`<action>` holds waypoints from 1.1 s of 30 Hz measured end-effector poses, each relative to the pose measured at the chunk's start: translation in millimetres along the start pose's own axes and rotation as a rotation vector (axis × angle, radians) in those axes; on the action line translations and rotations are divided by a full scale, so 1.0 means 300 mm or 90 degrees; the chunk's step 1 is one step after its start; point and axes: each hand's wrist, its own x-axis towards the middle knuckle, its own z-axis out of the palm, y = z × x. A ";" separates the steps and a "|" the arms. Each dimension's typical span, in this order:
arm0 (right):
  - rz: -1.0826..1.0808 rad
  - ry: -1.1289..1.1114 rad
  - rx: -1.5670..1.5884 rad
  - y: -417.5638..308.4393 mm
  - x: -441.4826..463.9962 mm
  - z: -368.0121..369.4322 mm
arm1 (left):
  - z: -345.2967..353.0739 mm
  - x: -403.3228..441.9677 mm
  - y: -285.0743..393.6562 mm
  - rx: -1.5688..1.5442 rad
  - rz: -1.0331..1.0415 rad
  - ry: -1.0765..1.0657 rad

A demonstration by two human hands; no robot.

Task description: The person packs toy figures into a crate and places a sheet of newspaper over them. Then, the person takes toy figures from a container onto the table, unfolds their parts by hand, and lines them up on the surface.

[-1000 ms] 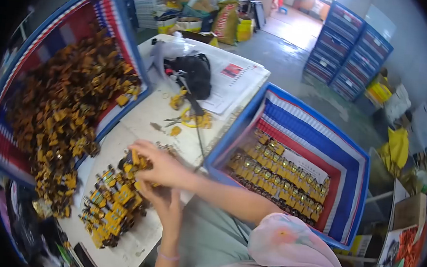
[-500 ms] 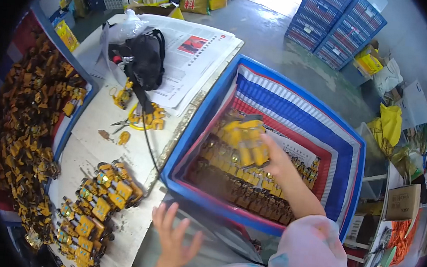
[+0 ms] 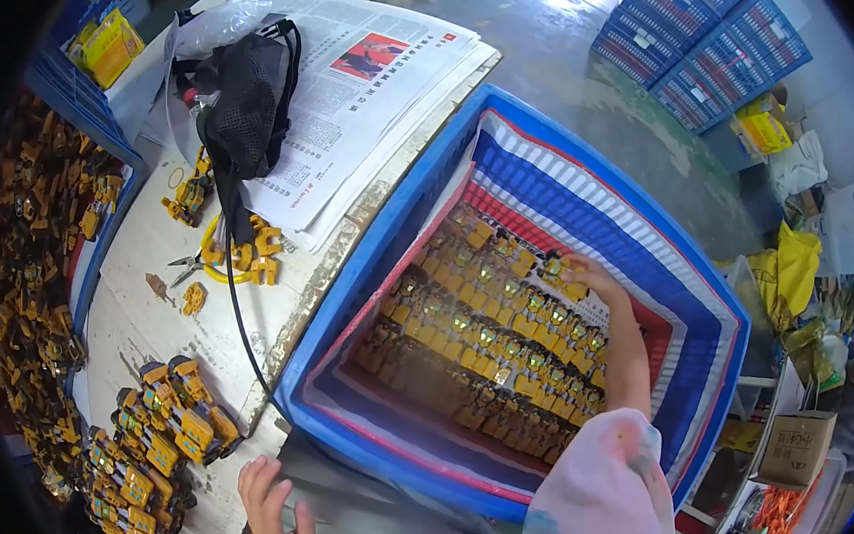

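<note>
While my left hand (image 3: pixel 276 508) is hanging just off the near edge of the bench (image 3: pixel 126 329), its fingers are standing wide apart, holding nothing. More toys (image 3: pixel 160 447) are lying in rows on the bench by that edge. Farther out, near the far edge inside the blue bin (image 3: pixel 392 264), my right hand (image 3: pixel 597 278) is touching a yellow toy (image 3: pixel 556 273); I cannot tell if its fingers are pinching. I'm guessing it's light, hard and smooth, with thin bits that could snap, so I'm choosing its thick middle for holding.
</note>
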 end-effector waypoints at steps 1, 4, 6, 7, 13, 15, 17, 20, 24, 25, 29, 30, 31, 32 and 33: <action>-0.013 -0.034 -0.039 0.012 0.025 0.002 | 0.003 0.003 -0.001 0.007 0.008 -0.009; 0.044 0.016 -0.154 0.076 0.075 0.036 | 0.000 0.009 0.000 0.030 0.027 -0.030; -0.022 0.041 -0.048 0.116 0.085 0.060 | -0.009 0.007 0.007 0.050 0.030 -0.036; -0.055 0.055 0.003 0.130 0.086 0.071 | -0.013 0.003 0.007 0.053 0.020 -0.038; -0.048 0.141 -0.347 0.081 -0.012 0.153 | -0.010 -0.005 0.009 0.060 -0.004 -0.044; -0.094 0.189 -0.343 0.067 -0.028 0.173 | -0.009 -0.001 0.008 0.059 0.018 -0.045; -0.124 0.235 -0.385 0.088 -0.017 0.190 | -0.015 -0.001 0.010 0.056 0.024 -0.050; -0.116 0.262 -0.525 -0.023 -0.079 0.224 | -0.018 -0.010 0.005 0.052 0.028 -0.057; -0.165 0.266 -0.440 -0.048 -0.109 0.208 | -0.020 -0.015 0.009 0.071 0.042 -0.043; -0.160 0.280 -0.397 -0.060 -0.140 0.191 | -0.031 -0.011 0.014 0.082 0.063 -0.027; -0.214 0.408 -0.429 0.184 -0.179 0.073 | -0.058 -0.033 0.004 0.089 0.075 0.013; -0.151 0.387 -0.454 0.197 -0.213 0.059 | -0.057 -0.039 0.002 0.080 0.060 0.016; -0.086 0.365 -0.480 0.213 -0.249 0.042 | -0.052 -0.044 0.002 0.078 0.056 0.018; -0.019 0.343 -0.504 0.228 -0.274 0.027 | -0.049 -0.047 0.004 0.075 0.053 0.018; -0.005 0.325 -0.528 0.248 -0.280 0.022 | -0.047 -0.047 0.008 0.073 0.050 0.017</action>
